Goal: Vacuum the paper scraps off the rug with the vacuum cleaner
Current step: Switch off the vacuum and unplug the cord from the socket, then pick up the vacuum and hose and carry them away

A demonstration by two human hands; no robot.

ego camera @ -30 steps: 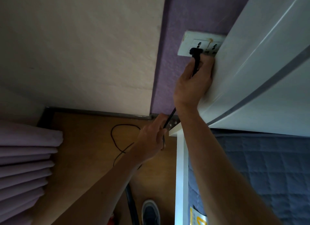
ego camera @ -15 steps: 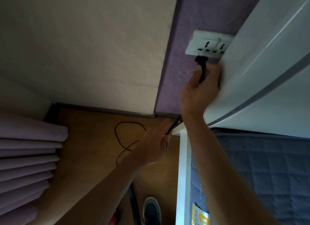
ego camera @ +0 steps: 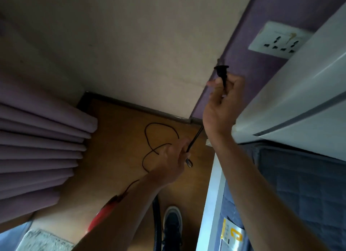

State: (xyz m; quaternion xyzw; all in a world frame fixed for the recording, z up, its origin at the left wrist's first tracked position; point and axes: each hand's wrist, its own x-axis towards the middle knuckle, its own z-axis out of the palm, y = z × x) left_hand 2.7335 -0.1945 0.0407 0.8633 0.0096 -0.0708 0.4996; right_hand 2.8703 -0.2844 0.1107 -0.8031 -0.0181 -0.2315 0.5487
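— Firstly, item one: vacuum cleaner [ego camera: 108, 209]. Location?
— Only a red part shows, low by the floor [ego camera: 112, 138] behind the left forearm, with a dark hose [ego camera: 156, 219] beside it. Rug and paper scraps: cannot be made out for certain.
— Item two: cord [ego camera: 195, 138] and plug [ego camera: 221, 73]. Held how?
— Right hand [ego camera: 222, 104] is curled round the plug's neck, raised and well apart from the wall socket [ego camera: 277, 41]. Left hand [ego camera: 168, 162] is closed round the cord lower down. Slack cord loops on the floor.
— Handling?
— Cord probably light, limp and prone to tangle. Plug rigid, best gripped by its moulded body rather than the wire. Cleaner likely heavier; its handle is not seen.
— Writing?
— Yellow label [ego camera: 232, 235] low beside the bed [ego camera: 299, 185], too blurred to read. No brand visible.
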